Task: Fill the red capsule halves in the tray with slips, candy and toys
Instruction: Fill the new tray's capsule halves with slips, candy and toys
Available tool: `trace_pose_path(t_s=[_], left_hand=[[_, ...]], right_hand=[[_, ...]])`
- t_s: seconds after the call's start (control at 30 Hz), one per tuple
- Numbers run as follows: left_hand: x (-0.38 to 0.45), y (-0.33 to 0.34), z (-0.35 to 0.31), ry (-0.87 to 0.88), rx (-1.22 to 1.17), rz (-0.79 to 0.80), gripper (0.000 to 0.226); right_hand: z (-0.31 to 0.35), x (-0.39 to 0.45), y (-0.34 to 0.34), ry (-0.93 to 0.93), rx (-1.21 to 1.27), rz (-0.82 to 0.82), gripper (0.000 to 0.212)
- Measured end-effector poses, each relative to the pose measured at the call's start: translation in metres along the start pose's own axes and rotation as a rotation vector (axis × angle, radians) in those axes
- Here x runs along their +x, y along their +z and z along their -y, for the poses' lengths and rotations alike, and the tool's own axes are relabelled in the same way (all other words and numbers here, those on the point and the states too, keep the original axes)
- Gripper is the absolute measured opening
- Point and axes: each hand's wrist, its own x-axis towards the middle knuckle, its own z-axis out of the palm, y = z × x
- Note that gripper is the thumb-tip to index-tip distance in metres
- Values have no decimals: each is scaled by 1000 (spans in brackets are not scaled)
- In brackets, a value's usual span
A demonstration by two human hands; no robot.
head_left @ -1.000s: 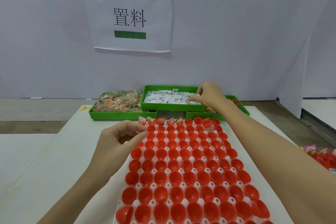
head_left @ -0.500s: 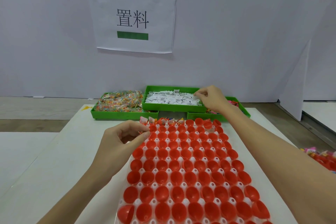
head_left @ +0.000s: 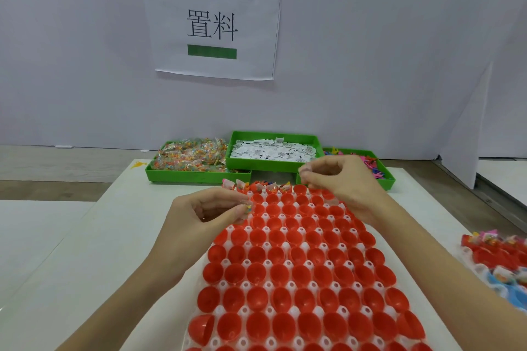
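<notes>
Right hand (head_left: pixel 339 179) pinches what looks like a paper slip over the tray's (head_left: pixel 285 253) far rows; left hand (head_left: pixel 205 216) pinches a candy packet (head_left: pixel 248 207). Both featherweight and flimsy, I'd say: fingertip grip, drop straight into the red halves (head_left: pixel 285 273).

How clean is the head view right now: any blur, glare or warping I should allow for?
Head view: even soft light, no glare; right hand fingertips slightly motion-blurred; wide-angle bowing toward the tray edges; slips too small to read.
</notes>
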Motion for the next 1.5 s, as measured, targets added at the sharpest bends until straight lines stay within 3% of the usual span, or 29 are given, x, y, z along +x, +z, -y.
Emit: trace_pose_path(t_s=[0.1, 0.37, 0.63, 0.83, 0.97, 1.07, 1.17, 1.3, 1.5], left_hand=[[-3, 4, -1, 1, -37, 57, 14], [-11, 16, -1, 95, 82, 153, 25], [-10, 14, 4, 241, 208, 129, 35], [-10, 15, 2, 372, 319, 107, 22], [-11, 13, 2, 370, 326, 73, 19], [-10, 11, 2, 337, 325, 80, 18], [-9, 11, 4, 317, 313, 80, 16], [-8, 9, 6, 281, 274, 78, 15], [-6, 6, 7, 284, 297, 70, 17]], right_hand=[[11, -45, 13, -48, 48, 98, 7], [5, -81, 44, -132, 14, 68, 5], [3, -87, 46, -162, -26, 172, 15], [6, -86, 42, -116, 32, 240, 19], [2, -60, 18, -88, 123, 62, 19], [-12, -17, -9, -60, -77, -156, 24], [-35, 36, -35, 57, -306, -262, 22], [-72, 83, -64, 127, -742, -207, 17], [-86, 104, -75, 145, -864, -47, 26]])
